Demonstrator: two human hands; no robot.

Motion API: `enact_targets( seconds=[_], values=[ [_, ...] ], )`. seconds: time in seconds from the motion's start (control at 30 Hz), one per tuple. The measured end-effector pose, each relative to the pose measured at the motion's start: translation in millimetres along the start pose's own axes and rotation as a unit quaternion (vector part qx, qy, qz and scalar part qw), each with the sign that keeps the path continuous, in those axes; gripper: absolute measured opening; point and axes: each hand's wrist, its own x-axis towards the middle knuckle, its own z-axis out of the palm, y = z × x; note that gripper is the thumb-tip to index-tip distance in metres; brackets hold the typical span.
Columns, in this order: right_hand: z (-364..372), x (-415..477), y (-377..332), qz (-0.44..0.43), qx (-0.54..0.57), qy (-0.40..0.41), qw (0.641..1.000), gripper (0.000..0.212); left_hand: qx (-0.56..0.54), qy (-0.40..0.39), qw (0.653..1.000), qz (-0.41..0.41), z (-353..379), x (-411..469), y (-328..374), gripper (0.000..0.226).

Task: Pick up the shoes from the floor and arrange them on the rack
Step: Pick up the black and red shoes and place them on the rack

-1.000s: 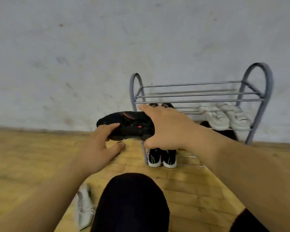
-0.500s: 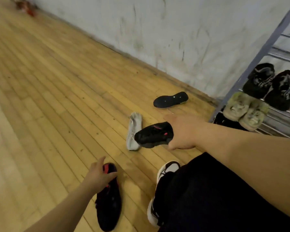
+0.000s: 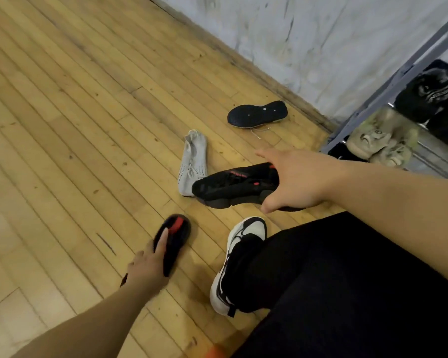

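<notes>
- Half a second on, the right hand [image 3: 295,179] is still clamped on the heel end of the black-and-red shoe [image 3: 233,187], thumb below and fingers over the top, carrying it above the floor [image 3: 62,125].
- The left hand [image 3: 148,267] has slid further onto the second black-and-red shoe [image 3: 176,233] — a moment ago that shoe stretched back toward the person, and now its toe sticks out ahead of the hand.
- One finger lies straight along that shoe, but I cannot tell whether the hand grips it.
- That shoe is blurred, its heel end mostly hidden under the hand.
- The rack [image 3: 398,73] is cut off at the right edge. Beige shoes [image 3: 373,138] and black shoes [image 3: 435,94] sit on it, smeared and hard to read.
- The carried shoe runs left to right across the view, toe to the left, sole down. It overlaps one end of the white shoe [image 3: 193,161] lying on the floor.
- The floor shoe lies on a diagonal, toe up and to the right.
- Near the wall, the upturned black shoe [image 3: 258,113] lies sole up.
</notes>
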Motion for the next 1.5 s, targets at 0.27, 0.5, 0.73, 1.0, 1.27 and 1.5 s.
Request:
enact_targets(
  seconds=[0.27, 0.5, 0.73, 1.0, 1.27, 1.5],
  values=[
    [-2.9, 1.0, -0.6, 0.023, 0.014, -0.007, 1.0, 0.116, -0.055, 0.051, 0.994, -0.085, -26.2, 18.1, 18.9, 0.113],
    [-0.8, -2.9, -0.8, 0.016, 0.034, 0.014, 0.999, 0.119, -0.173, -0.083, 0.958, -0.212, -3.4, 32.8, 96.0, 0.123],
    [5.4, -4.9, 15.5, 0.035, 0.056, 0.002, 0.998, 0.116, -0.133, -0.105, 0.974, -0.147, 0.0, 25.6, 112.3, 0.1],
    [7.4, -0.9, 26.3, 0.038, 0.081, -0.013, 0.996, 0.12, -0.11, -0.047, 0.983, -0.141, 22.8, -1.3, 73.4, 0.103],
    [2.4, -3.0, 30.3, 0.042, 0.131, 0.031, 0.99, 0.12, -0.363, -0.01, 0.922, -0.136, -21.9, -7.4, 96.4, 0.095],
    [-26.1, -27.1, 45.3, 0.089, 0.271, 0.137, 0.949, 0.109, -0.451, 0.047, 0.891, 0.039, -132.0, -28.9, 154.1, 0.098]
  ],
)
